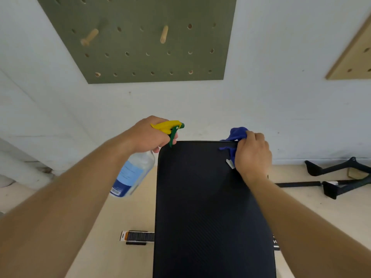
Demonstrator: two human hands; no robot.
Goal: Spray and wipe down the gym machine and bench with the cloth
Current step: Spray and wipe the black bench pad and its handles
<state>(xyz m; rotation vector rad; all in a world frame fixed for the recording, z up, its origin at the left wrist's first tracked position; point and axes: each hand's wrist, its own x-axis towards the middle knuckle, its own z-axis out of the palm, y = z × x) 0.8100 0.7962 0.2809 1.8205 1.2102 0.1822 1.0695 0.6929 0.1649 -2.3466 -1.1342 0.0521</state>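
A black padded bench (208,207) runs from the bottom of the view up to the middle. My left hand (149,135) grips a clear spray bottle (133,173) with a blue label and a yellow and green trigger head, held tilted beside the bench's far left corner. My right hand (252,153) holds a bunched blue cloth (235,135) against the pad's far right corner. Part of the cloth is hidden under my fingers.
A white wall stands right behind the bench with a green pegboard (140,39) carrying two wooden pegs and a wooden pegboard (353,55) at right. Black cable handles (337,177) lie on the light floor at right. A bench foot (137,236) sticks out at lower left.
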